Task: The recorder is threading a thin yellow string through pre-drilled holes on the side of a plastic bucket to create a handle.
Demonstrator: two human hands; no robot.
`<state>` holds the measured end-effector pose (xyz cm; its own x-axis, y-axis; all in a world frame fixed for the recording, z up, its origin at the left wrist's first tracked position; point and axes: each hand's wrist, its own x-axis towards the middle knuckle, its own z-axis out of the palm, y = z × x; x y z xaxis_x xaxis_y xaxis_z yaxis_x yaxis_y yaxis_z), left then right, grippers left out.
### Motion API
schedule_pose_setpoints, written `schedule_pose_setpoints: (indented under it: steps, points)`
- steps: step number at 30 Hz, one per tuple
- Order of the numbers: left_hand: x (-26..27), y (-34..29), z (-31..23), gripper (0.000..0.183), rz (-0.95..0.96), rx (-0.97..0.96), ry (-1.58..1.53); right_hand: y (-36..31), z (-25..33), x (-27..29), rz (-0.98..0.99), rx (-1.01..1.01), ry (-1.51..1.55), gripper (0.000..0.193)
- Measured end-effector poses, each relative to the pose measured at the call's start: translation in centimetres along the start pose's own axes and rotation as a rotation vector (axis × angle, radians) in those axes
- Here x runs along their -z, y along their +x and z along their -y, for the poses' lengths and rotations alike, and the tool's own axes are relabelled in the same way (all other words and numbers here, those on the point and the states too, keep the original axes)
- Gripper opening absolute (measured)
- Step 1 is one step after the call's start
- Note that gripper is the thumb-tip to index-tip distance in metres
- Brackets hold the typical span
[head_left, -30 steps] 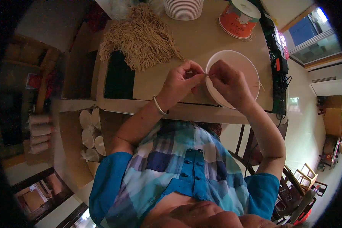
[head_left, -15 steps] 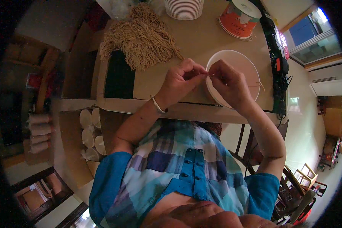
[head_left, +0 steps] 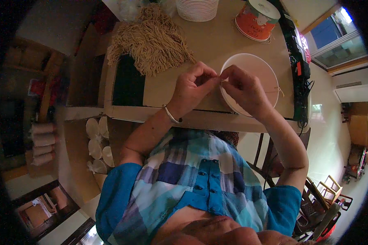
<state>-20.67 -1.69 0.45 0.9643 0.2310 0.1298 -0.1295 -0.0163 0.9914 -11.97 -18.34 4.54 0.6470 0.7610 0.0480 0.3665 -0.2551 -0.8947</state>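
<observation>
A white paper tub [head_left: 255, 65] stands on the cardboard-covered table with its wide mouth facing me. At its left rim, my left hand [head_left: 193, 86] and my right hand [head_left: 246, 89] meet, thumbs and fingertips pinched together. Whatever they pinch is too small to make out. My right hand covers part of the tub's mouth. A thin tan cord [head_left: 279, 90] passes through the tub's right rim and ends in a small knot or tail outside. Left of the tub lies a loose heap of tan cords [head_left: 159, 43].
At the back are a stack of white tubs [head_left: 197, 10] and an orange-and-green printed tub [head_left: 255, 22]. Black power strips [head_left: 301, 73] line the table's right edge. Below left, an open cardboard box [head_left: 78, 151] holds several white stacks of tubs. Chairs [head_left: 319, 204] stand at lower right.
Both hands have shifted slightly left at the tub's rim, still pinched together. The right fingers are bent differently. The tub has barely moved.
</observation>
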Motion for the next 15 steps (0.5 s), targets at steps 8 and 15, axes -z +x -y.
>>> schedule_pose_setpoints:
  steps: [8, 15]
  points:
    - [0.1, 0.0, 0.7, 0.008, -0.042, -0.28, 0.235, 0.2, -0.6, -0.3, -0.03, 0.053, -0.007, 0.007]
    - [0.2, -0.3, 0.4, 0.011, 0.05, 0.131, -0.194, -0.5, 1.0, 0.2, 0.005, 0.217, -0.392, 0.015]
